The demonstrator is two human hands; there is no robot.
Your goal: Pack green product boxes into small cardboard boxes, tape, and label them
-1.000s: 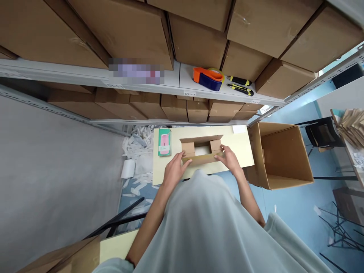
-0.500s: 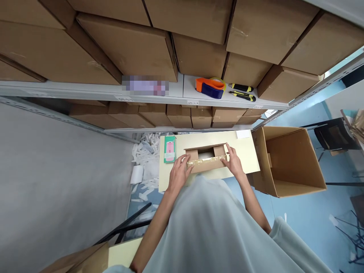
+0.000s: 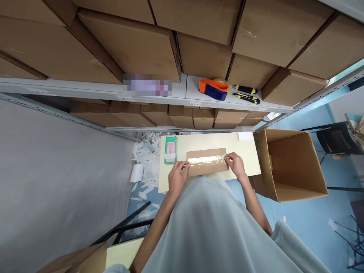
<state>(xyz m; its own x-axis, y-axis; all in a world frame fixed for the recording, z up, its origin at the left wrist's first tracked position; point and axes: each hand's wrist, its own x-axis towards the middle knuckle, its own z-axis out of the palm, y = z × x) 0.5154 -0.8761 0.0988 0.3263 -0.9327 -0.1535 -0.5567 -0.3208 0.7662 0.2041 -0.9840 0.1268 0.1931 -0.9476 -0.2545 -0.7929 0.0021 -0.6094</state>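
A small cardboard box lies on the cream tabletop, its top flaps folded down so the inside no longer shows. A strip of clear packing tape runs along the middle of its top. My left hand is closed in a pinch at the tape's left end, over the box's left edge. At the opposite end my right hand pinches the tape by the box's right edge. To the left lies a green box with a pink picture.
Shelves of cardboard boxes rise ahead, with an orange and blue tape dispenser and box cutters on the ledge. A large open carton stands right of the table. Paper scraps litter the left floor.
The box's upper flaps have come down and closed over the opening, and the tape now lies across the top. Both hands have gone from spread fingers to pinches at its ends.
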